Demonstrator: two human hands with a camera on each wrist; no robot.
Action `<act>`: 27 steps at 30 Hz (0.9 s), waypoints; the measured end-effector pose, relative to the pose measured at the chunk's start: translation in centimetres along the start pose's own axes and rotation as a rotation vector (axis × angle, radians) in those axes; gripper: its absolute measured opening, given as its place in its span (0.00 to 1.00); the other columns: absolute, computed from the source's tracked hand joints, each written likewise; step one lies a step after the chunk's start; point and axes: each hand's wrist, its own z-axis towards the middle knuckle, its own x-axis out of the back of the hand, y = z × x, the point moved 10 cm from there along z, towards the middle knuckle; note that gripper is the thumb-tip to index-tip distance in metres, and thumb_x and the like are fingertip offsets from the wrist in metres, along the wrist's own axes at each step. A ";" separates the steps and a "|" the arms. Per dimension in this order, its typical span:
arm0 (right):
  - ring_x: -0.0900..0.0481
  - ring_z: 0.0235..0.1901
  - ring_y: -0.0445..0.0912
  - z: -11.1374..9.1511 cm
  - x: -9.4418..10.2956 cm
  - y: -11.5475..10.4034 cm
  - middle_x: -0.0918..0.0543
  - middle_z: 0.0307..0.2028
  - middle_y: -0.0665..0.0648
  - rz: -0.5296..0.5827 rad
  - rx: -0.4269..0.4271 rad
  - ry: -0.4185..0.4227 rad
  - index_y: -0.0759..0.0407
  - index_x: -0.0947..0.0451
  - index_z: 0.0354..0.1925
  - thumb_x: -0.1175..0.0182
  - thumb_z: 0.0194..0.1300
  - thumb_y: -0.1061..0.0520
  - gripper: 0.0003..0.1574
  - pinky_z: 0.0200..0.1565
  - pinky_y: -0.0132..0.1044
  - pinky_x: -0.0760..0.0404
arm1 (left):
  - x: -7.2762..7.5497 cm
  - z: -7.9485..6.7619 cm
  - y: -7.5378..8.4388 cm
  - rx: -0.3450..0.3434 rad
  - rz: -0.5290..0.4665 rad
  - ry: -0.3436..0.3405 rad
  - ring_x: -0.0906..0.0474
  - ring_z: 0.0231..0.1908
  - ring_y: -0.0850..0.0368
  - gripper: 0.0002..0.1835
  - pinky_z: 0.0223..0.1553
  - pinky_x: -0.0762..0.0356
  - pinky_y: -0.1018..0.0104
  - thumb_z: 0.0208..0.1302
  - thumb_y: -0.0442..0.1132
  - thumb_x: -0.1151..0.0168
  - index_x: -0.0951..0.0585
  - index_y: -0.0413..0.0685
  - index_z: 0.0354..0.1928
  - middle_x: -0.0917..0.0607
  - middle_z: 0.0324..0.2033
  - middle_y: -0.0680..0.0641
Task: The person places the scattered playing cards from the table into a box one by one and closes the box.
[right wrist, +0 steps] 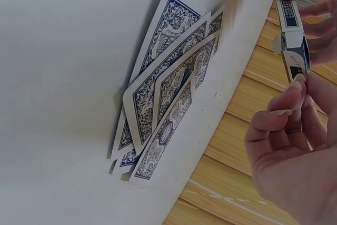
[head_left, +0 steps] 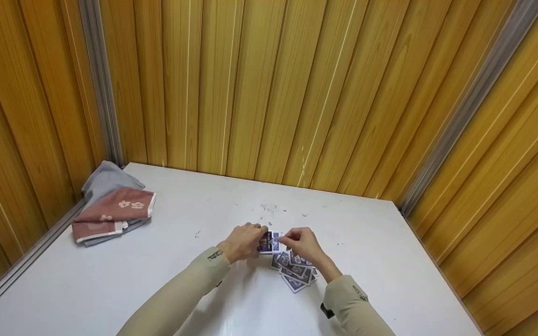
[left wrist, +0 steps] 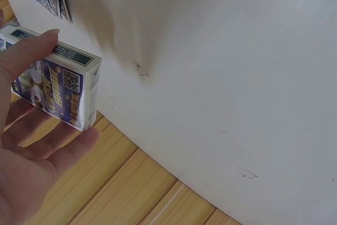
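My left hand [head_left: 242,242] grips a purple and white playing-card box [left wrist: 52,80] along its long edges, thumb on the narrow side and fingers underneath. Out of the box's right end juts a blue-backed playing card [head_left: 276,241]. Thumb and fingertips of my right hand [head_left: 304,243] pinch at that protruding end, close by the box's open end in the right wrist view. Below both hands, several loose playing cards [right wrist: 168,51] lie face down in an overlapping, fanned heap on the white table [head_left: 166,280].
At the table's far left corner lies a crumpled grey cloth [head_left: 110,179] with a red flower-patterned cloth [head_left: 124,205] over it. Yellow wood-patterned walls [head_left: 250,93] rise behind the table and on both sides. Small dark scuffs mark the tabletop.
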 end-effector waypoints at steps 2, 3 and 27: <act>0.31 0.15 0.41 0.4 -0.1 1.0 0.23 0.19 0.55 -0.011 -0.006 0.011 0.65 0.21 0.29 0.38 0.55 0.50 0.17 0.15 0.26 0.31 | -0.1 0.0 0.1 0.003 0.000 -0.008 0.24 0.37 0.53 0.30 0.39 0.22 0.60 0.38 0.42 0.27 0.26 0.49 0.49 0.20 0.39 0.48; 0.31 0.15 0.40 0.4 0.0 1.0 0.23 0.19 0.56 -0.014 -0.006 0.015 0.64 0.22 0.28 0.38 0.55 0.50 0.17 0.15 0.26 0.31 | -0.1 0.1 0.1 0.003 0.000 -0.011 0.24 0.38 0.53 0.30 0.39 0.22 0.60 0.39 0.42 0.27 0.26 0.49 0.49 0.20 0.39 0.48; 0.32 0.15 0.39 -0.1 -0.7 1.5 0.27 0.20 0.53 -0.100 0.016 -0.037 0.59 0.30 0.31 0.42 0.58 0.47 0.16 0.15 0.27 0.31 | 0.0 -0.2 0.4 -0.017 -0.030 0.030 0.23 0.35 0.53 0.29 0.36 0.21 0.60 0.34 0.39 0.26 0.25 0.47 0.44 0.19 0.36 0.47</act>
